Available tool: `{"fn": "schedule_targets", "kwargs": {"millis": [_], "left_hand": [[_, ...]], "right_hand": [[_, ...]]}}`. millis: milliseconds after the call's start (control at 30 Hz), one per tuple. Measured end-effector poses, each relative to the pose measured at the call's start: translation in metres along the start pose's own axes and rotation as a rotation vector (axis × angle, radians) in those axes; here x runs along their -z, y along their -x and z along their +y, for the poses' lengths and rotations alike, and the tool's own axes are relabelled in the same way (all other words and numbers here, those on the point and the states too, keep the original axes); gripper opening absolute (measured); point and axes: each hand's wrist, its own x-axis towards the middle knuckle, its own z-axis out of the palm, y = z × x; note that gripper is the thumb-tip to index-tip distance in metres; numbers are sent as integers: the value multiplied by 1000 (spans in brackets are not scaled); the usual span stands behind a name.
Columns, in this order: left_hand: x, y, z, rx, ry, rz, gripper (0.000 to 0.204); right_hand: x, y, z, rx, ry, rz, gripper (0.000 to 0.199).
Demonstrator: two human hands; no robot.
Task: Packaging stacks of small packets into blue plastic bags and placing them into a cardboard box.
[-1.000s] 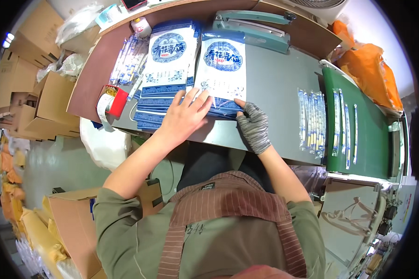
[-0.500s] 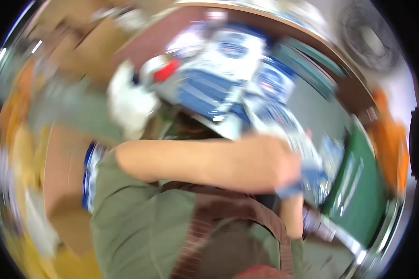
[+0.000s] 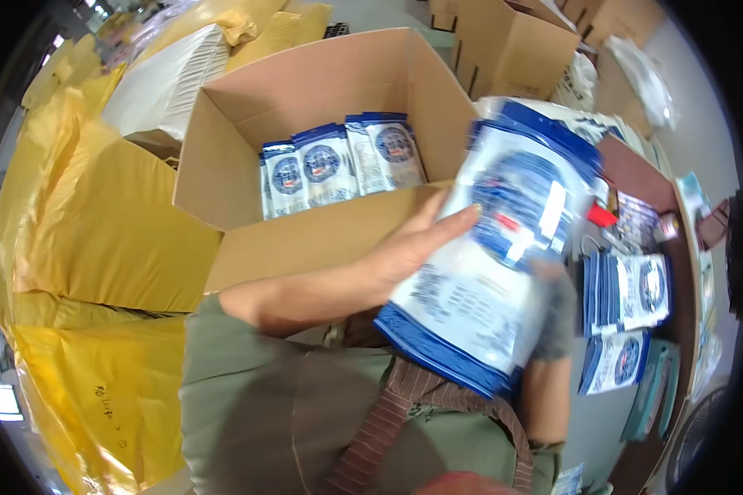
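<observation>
Between my hands is a large blue-and-white plastic pouch (image 3: 487,272), tilted in front of my chest, perhaps with others stacked behind it. My left hand (image 3: 417,247) grips its left edge, thumb on the front face. At its right edge is my right hand (image 3: 553,309), in what looks like a grey glove and smeared by motion; it holds that side, its fingers partly hidden. Just beyond my left hand stands an open cardboard box (image 3: 330,223). Several similar pouches (image 3: 318,165) stand upright in a row inside it.
Big yellow wrapped bundles (image 3: 115,223) fill the left side. On the desk (image 3: 586,421) at right lie more blue-and-white pouches (image 3: 623,289), a red object (image 3: 603,216) and teal folders (image 3: 652,392). Other cardboard boxes (image 3: 512,54) stand at the back, and a fan (image 3: 706,437) at lower right.
My view has swung left from the desk to the open box. My left arm, stretched across to the right before, is now in front of me, and both hands hold the pouch.
</observation>
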Motion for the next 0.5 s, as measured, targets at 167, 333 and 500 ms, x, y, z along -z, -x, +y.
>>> {"fn": "schedule_targets", "kwargs": {"millis": [167,333,500], "left_hand": [[106,-24,55,47,1,249,63],[309,-96,64,-20,-29,431,65],[491,-152,-3,10,-922,923,109]], "right_hand": [[-67,-111,38,-35,228,-319,70],[-46,-111,34,135,478,-298,84],[38,-57,16,189,547,46,83]]}}
